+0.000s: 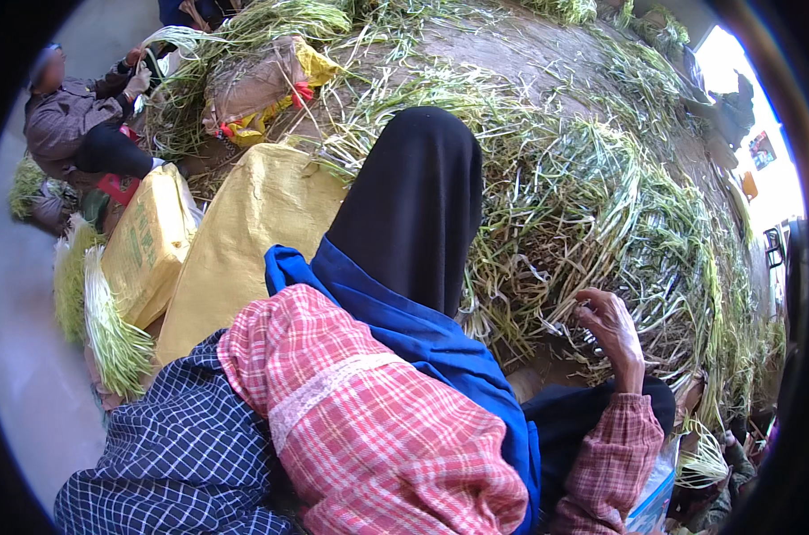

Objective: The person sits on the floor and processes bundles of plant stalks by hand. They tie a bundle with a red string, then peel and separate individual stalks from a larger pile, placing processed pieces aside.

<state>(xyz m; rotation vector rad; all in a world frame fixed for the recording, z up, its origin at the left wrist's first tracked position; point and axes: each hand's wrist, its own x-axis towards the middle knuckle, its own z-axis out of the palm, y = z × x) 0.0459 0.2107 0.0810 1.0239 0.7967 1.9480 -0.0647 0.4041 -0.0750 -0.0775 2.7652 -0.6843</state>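
Observation:
My right hand (608, 331), in a red-checked sleeve, hovers at the near edge of a large heap of long green and yellowed stalks (565, 221). Its fingers are bent; whether a thin stalk lies between them cannot be made out. My left hand is out of view, and a dark checked cloth (177, 441) fills the lower left. Before me rises my knee in black cloth (411, 200), with a blue cloth (417, 321) and a red plaid cloth (371, 414) over my lap. Left of the knee stands a large yellow woven sack (244, 214).
Bundles of pale-stemmed greens (113, 328) lean by another yellow sack (150, 234) at the left. Farther up, a person (76, 127) sits holding stalks (183, 39). A brown and yellow sack (257, 87) lies among greens. Loose stalks litter the floor (491, 43).

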